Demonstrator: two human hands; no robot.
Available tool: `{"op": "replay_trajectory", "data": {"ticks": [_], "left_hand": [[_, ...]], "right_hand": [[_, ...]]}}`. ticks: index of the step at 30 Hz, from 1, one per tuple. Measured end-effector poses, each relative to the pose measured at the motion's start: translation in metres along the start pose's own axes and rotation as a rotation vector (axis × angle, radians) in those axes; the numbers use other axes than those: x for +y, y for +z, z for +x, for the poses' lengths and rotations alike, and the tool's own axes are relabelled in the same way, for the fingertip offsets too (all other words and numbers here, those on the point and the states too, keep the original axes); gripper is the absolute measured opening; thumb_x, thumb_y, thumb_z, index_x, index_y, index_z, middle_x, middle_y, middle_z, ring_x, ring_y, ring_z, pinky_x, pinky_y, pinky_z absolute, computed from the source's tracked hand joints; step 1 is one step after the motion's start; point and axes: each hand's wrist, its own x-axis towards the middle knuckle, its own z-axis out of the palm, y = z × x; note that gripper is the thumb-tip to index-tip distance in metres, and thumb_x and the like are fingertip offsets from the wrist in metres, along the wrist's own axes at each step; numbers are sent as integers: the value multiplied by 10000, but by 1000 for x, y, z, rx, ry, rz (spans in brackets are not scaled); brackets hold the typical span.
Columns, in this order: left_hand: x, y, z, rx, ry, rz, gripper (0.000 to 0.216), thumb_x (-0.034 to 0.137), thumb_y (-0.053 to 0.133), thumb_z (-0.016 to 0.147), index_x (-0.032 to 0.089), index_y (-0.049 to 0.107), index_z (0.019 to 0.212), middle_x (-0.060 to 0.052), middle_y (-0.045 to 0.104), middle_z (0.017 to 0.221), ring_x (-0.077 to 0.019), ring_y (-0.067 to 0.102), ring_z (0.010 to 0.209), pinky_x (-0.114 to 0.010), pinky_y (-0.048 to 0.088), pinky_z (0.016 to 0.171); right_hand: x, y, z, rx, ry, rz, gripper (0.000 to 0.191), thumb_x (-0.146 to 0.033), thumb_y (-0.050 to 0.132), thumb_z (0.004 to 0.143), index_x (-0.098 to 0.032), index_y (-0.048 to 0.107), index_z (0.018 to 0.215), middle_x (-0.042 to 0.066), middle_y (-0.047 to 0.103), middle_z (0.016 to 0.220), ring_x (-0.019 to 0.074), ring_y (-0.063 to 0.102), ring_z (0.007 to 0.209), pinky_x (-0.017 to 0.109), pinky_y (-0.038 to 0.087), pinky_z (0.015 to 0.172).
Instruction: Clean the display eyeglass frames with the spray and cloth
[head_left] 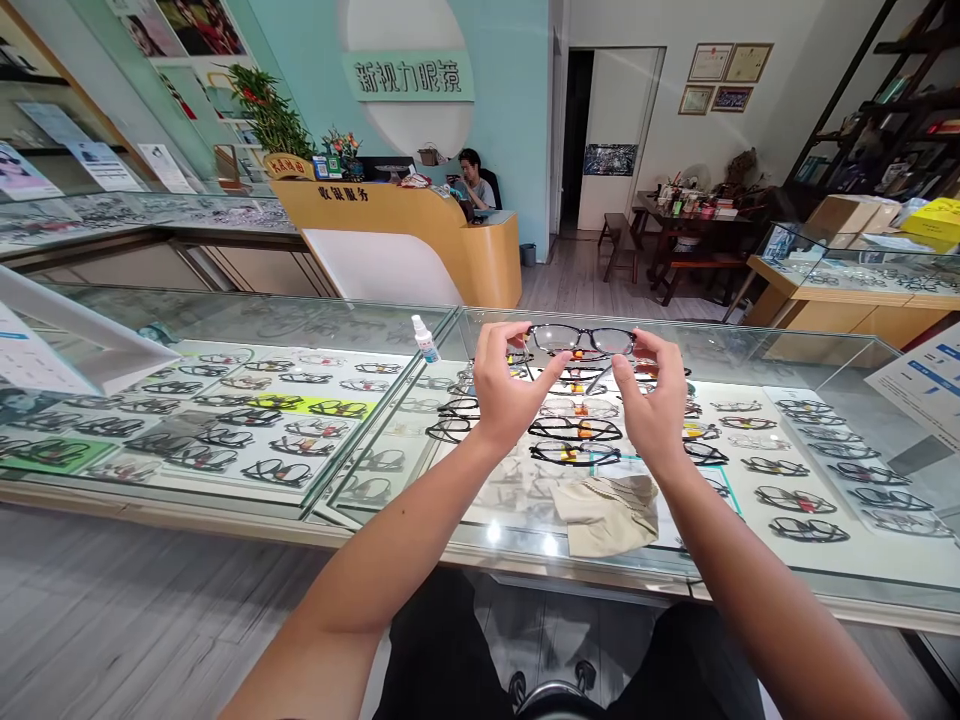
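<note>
Both hands are raised over the glass bench (750, 345) and hold one pair of dark-rimmed glasses (583, 340) between them. The left hand (506, 385) pinches the left end of the frame, its fingers (501, 333) curled round the hinge and the thumb reaching up under the lens. The right hand (654, 400) grips the right end in the same way, fingers (660, 350) closed on the frame at that hinge. The glasses sit level, lenses facing away, with the temples folded down behind them.

Below the hands a beige cloth (609, 512) lies crumpled on the bench top, near its front edge. A small spray bottle (425, 338) stands upright on the glass, well to the left of the left hand. Under the glass, rows of frames (574, 430) lie on white trays.

Farther back a person (472, 180) sits behind a yellow reception desk (420, 235). A dark wooden table (690, 225) stands at the right wall, under framed certificates (724, 65).
</note>
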Motion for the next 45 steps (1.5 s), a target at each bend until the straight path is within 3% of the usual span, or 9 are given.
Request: {"op": "replay_trajectory", "data": {"ticks": [8, 12, 18, 23, 26, 29, 36, 41, 45], "left_hand": [[1, -2, 1, 38, 106, 45, 526, 528, 872, 857, 219, 628, 1206, -68, 666, 1070, -231, 644, 996, -386, 549, 869], [1, -2, 1, 4, 31, 6, 525, 547, 861, 863, 222, 633, 1207, -72, 672, 1094, -224, 651, 988, -385, 556, 869], [-3, 2, 0, -126, -159, -95, 505, 521, 844, 883, 232, 639, 1243, -78, 706, 1191, -229, 688, 1063, -382, 568, 914], [-4, 5, -2, -125, -198, -96, 522, 507, 880, 847, 223, 653, 1221, -78, 719, 1188, -231, 695, 1059, -379, 570, 909], [-3, 4, -2, -75, -151, -65, 547, 525, 891, 835, 217, 653, 1219, -79, 717, 1167, -231, 693, 1054, -378, 574, 899], [-3, 2, 0, 29, -6, -37, 566, 537, 887, 839, 209, 640, 1230, -94, 705, 1175, -244, 683, 1094, -392, 581, 900], [-4, -2, 1, 110, 182, 28, 608, 579, 873, 840, 218, 609, 1252, -97, 697, 1160, -268, 687, 1116, -446, 590, 923], [-5, -2, 1, 87, 172, -7, 606, 566, 886, 830, 228, 613, 1252, -95, 700, 1171, -267, 689, 1127, -462, 586, 976], [-14, 5, 1, 6, 38, -139, 605, 593, 853, 854, 228, 611, 1271, -109, 686, 1237, -268, 685, 1197, -458, 585, 1041]], "right_hand": [[3, 2, -1, -75, 101, 83, 418, -454, 646, 1028, -272, 630, 1405, 123, 681, 1365, 291, 676, 1227, 489, 576, 972], [2, 2, -2, -35, 82, 78, 418, -463, 659, 1020, -278, 633, 1394, 108, 692, 1315, 286, 681, 1191, 485, 576, 961], [-5, -2, -1, 78, -73, -15, 424, -430, 703, 1002, -293, 630, 1396, 91, 670, 1246, 283, 650, 1150, 477, 560, 953], [-5, -3, -1, 77, -117, -39, 414, -395, 713, 1005, -285, 628, 1395, 94, 673, 1243, 281, 656, 1123, 475, 564, 925], [-6, -2, -2, 77, -148, -31, 425, -375, 723, 999, -285, 626, 1402, 102, 680, 1266, 290, 660, 1137, 480, 576, 914], [-8, -2, -2, 77, -148, 29, 440, -377, 736, 985, -285, 631, 1402, 109, 682, 1307, 304, 667, 1188, 480, 593, 918], [-7, -2, 1, 84, 17, 206, 308, -409, 615, 1054, -259, 709, 1307, 108, 716, 1302, 265, 700, 1189, 469, 580, 1008], [-7, -3, 2, 96, 60, 213, 282, -423, 619, 1052, -240, 734, 1232, 97, 739, 1199, 246, 722, 1091, 439, 603, 932], [-12, -4, 2, 170, -77, 140, 239, -388, 644, 1038, -244, 740, 1203, 90, 744, 1178, 252, 711, 1111, 439, 611, 920]]}}
